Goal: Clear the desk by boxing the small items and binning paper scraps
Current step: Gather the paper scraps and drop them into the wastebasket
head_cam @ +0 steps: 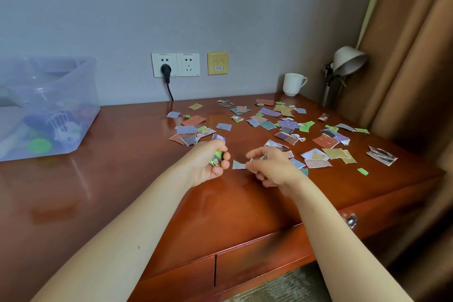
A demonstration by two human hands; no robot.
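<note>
While the left hand [208, 165] clutches a wad of scraps [217, 156], the right hand [269, 169] pinches a grey scrap [238, 165] by its edge at the bench [122, 179]. It is best tucked into the wad, and the loose scraps [289, 125] across the right half raked together before binning.
</note>
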